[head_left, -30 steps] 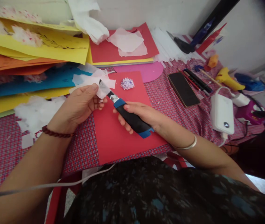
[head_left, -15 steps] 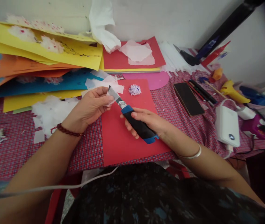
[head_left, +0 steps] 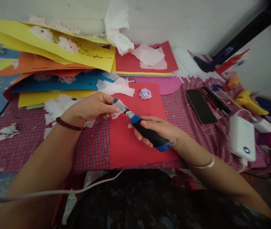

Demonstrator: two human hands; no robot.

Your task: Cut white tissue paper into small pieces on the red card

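My right hand [head_left: 160, 129] is wrapped round the black and blue handle of a utility knife [head_left: 147, 133], whose blade points up and left. My left hand [head_left: 90, 108] pinches a small piece of white tissue paper [head_left: 119, 106] against the blade tip. Both hands hover over a red card sheet [head_left: 135, 149] lying on the checked red tablecloth [head_left: 23, 149]. A small white and purple paper flower [head_left: 145, 93] rests on the far end of the red sheet.
Stacked yellow, orange and blue sheets [head_left: 54, 63] fill the back left, with white tissue scraps [head_left: 56, 106] beside them. A phone [head_left: 200, 106], pens [head_left: 215, 100], a white power bank [head_left: 242, 137], a yellow glue gun [head_left: 250, 101] and scissors [head_left: 202, 65] lie to the right.
The view has tilted and shifted, so the whole scene sits lower and further right. My hands keep the same grip, and the tissue now lies closer round the blade tip.
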